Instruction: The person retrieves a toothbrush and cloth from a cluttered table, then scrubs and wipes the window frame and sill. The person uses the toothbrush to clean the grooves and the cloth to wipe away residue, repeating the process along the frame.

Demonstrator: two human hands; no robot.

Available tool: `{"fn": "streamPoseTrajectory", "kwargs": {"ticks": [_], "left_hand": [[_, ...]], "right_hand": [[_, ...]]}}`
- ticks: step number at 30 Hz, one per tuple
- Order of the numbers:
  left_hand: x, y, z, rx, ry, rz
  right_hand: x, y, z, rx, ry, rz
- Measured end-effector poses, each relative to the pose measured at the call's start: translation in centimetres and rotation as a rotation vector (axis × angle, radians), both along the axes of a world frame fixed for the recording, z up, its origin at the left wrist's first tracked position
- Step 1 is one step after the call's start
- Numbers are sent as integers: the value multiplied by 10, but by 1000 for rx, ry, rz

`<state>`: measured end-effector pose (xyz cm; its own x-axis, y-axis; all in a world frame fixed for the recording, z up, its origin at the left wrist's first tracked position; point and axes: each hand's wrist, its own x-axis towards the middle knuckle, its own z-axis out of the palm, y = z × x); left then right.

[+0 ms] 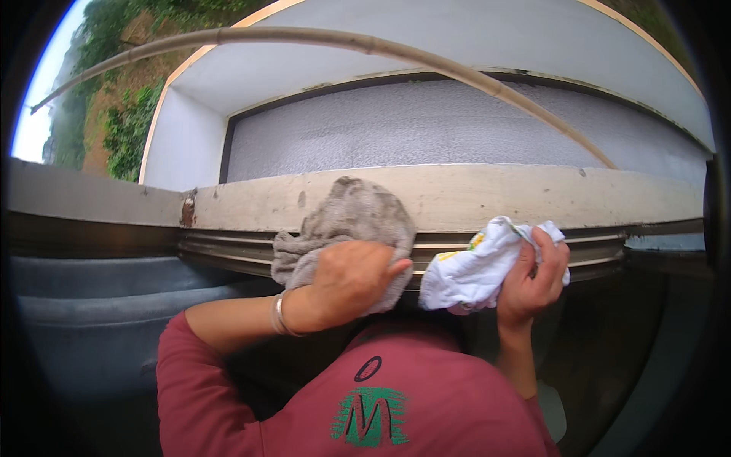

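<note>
My left hand (352, 280) is closed on a dirty grey cloth (346, 217), which lies bunched over the metal window track (221, 247) and up onto the pale sill (487, 196). A silvery bangle (279, 314) circles my left wrist. To the right, my right hand (535, 278) grips a crumpled white cloth (468, 276) with yellow and green print. Its fingers curl up around the cloth's right side, and the cloth rests against the track. The grey cloth hides the stretch of track beneath it.
A long bamboo pole (369, 44) arches across the view beyond the sill. Past the sill lies a grey recessed ledge (426, 126) with white walls (186, 137). Blue-grey curtain-like folds (91, 327) hang at the left. Green slopes (133, 129) show outside.
</note>
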<state>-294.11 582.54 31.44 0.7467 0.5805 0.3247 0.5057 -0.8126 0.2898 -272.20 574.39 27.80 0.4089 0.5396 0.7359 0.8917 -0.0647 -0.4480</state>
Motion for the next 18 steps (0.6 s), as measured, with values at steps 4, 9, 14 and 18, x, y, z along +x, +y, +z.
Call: {"fn": "streamPoseTrajectory", "kwargs": {"ticks": [4,9,14,18], "left_hand": [[73,-8,-8,-12,-44,-161],[102,-5,-2,-299,-123,-179],[57,-2,35,-364,-277,-79],[19,-24,61,70,-559,-197]], "right_hand": [[2,1,1,79,-11,-7],[11,-7,2,252,499,120],[28,-21,46,554,1195,408],[18,-36,68,627,1155,475]]}}
